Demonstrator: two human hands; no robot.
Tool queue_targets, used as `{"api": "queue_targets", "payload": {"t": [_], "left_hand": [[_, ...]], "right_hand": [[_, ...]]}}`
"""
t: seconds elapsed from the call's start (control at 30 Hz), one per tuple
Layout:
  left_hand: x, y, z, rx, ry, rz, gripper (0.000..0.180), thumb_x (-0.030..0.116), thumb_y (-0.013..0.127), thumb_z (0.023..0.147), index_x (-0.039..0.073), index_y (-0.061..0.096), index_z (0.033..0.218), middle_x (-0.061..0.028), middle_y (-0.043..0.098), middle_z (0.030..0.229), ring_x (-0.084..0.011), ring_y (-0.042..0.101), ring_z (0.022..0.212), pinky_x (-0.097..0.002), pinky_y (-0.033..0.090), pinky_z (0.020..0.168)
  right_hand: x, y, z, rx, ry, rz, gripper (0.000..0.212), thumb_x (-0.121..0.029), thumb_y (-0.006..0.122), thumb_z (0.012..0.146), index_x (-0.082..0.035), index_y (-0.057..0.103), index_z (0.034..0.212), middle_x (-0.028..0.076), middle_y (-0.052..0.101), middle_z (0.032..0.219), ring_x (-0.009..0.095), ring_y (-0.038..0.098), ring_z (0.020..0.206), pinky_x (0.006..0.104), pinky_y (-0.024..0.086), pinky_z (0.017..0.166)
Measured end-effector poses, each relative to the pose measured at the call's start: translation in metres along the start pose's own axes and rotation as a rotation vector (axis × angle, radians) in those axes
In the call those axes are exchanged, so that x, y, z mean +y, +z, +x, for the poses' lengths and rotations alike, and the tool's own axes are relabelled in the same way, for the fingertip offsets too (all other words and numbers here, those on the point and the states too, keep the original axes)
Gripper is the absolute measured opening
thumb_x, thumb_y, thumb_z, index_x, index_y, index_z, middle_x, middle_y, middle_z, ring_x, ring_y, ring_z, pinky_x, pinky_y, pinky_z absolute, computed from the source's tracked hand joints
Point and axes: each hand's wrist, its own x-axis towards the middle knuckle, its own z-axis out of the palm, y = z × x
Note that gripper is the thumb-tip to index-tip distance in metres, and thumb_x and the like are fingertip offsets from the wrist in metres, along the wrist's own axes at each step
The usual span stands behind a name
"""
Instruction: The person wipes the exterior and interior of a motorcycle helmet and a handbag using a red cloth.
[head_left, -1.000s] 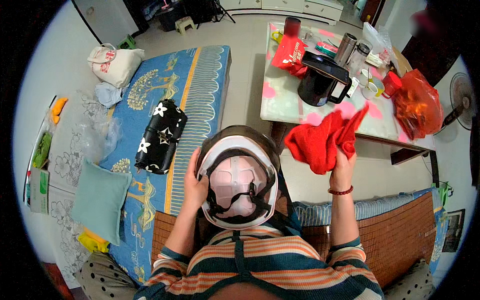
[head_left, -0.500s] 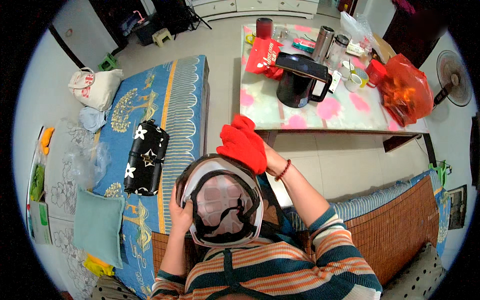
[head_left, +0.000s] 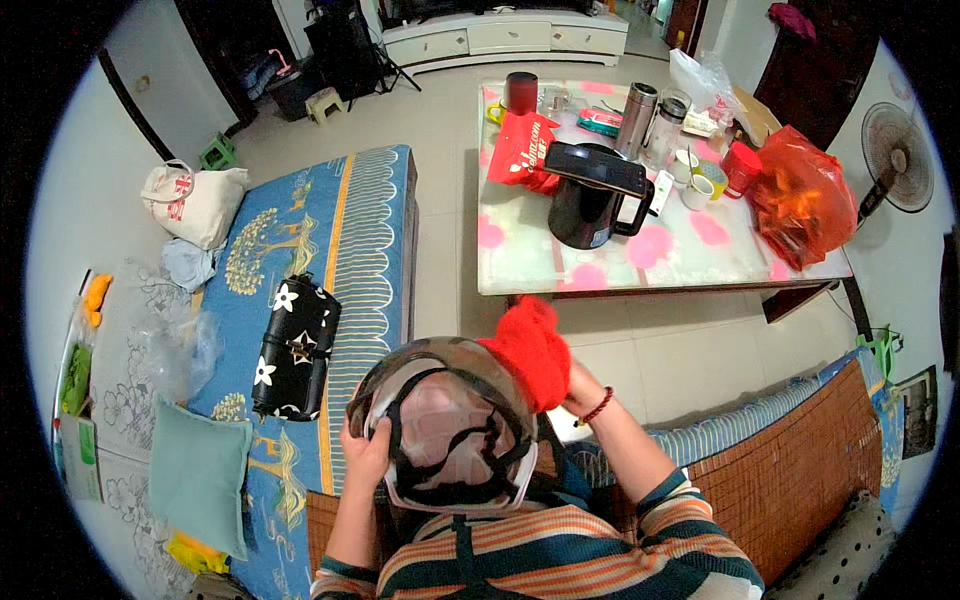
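left hand [head_left: 368, 452]: closed on the near-left rim of the helmet [head_left: 462, 440], thumb over the edge; other fingers wrap the outside, mostly hidden.
right hand [head_left: 583, 390]: gripping red cloth [head_left: 537, 352]; fingers covered by it, exact grip can't be made out. beaded bracelet [head_left: 598, 406] on wrist.
helmet position: in front of the chest, between the hands, right beside left palm; right hand is off its far-right side.
cloth position: bunched over right fingers, at the helmet's far-right edge; touching or just short of it, can't tell.
helmet direction: upside down, hollow up toward the wearer's head; tinted visor [head_left: 432, 356] on the far side, pale rim near the striped sweater [head_left: 560, 545]. long axis hard to judge, foreshortened.
cloth direction: bunched upright, longer away from the person, loose end pointing to the table [head_left: 550, 262].
hidden/cut off: helmet outer shell underneath unseen; straps inside dark, tangled; sweater cut by lower edge.
left side: black flowered bag [head_left: 297, 350] on blue cover [head_left: 372, 270], pale cushion [head_left: 200, 480] nearer.
ahead right: black pitcher [head_left: 583, 215] on table, red plastic bag [head_left: 803, 205] at its right end.
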Motion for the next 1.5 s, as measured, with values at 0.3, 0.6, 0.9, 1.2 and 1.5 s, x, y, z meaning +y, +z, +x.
{"api": "queue_targets", "payload": {"t": [0.3,0.6,0.9,1.2,1.5], "left_hand": [[-0.001,0.020,0.061,0.120,-0.119,0.072,0.036,0.014,0.064,0.091,-0.006,0.058,0.121,-0.0122,0.060,0.120,-0.0211,0.056,0.107,-0.0325,0.044,0.092],[0.046,0.059,0.039,-0.205,-0.560,-0.972,0.041,0.024,0.060,0.094,0.003,0.051,0.128,-0.0102,0.062,0.116,-0.0208,0.061,0.103,-0.0371,0.050,0.088],[0.030,0.029,-0.003,-0.528,-0.038,0.161,0.066,-0.004,0.054,0.081,-0.007,0.031,0.144,-0.0193,0.050,0.137,-0.0294,0.048,0.128,-0.0383,0.039,0.105],[0.014,0.034,-0.025,-0.456,-0.367,-0.611,0.085,0.025,0.065,0.083,-0.002,0.023,0.151,-0.0163,0.029,0.154,-0.0269,0.028,0.142,-0.0389,0.022,0.116],[0.044,0.083,-0.021,-0.282,-0.161,-0.394,0.088,0.014,0.077,0.080,0.003,0.024,0.149,-0.0133,0.043,0.144,-0.0219,0.041,0.133,-0.0379,0.030,0.111]], "right_hand": [[-0.049,0.046,-0.017,0.074,-0.406,-0.286,0.041,-0.021,0.065,0.089,0.000,0.056,0.124,0.008,0.061,0.124,0.019,0.057,0.113,0.0349,0.046,0.095],[-0.023,0.098,-0.036,0.083,-0.857,-1.192,0.037,-0.006,0.069,0.067,-0.004,0.064,0.103,0.016,0.064,0.110,0.039,0.059,0.106,0.0415,0.050,0.090],[-0.025,0.080,-0.007,0.338,-0.770,-0.996,0.032,-0.009,0.062,0.075,-0.004,0.063,0.106,0.018,0.062,0.110,0.040,0.058,0.103,0.0433,0.049,0.087],[-0.018,0.074,0.029,0.434,-0.781,-0.847,0.050,0.005,0.048,0.072,0.002,0.053,0.122,0.023,0.058,0.120,0.041,0.054,0.115,0.0414,0.042,0.101],[-0.015,0.103,0.001,0.252,-0.713,-0.982,0.047,-0.009,0.064,0.071,-0.001,0.060,0.117,0.018,0.054,0.128,0.043,0.047,0.118,0.0469,0.038,0.102]]}}
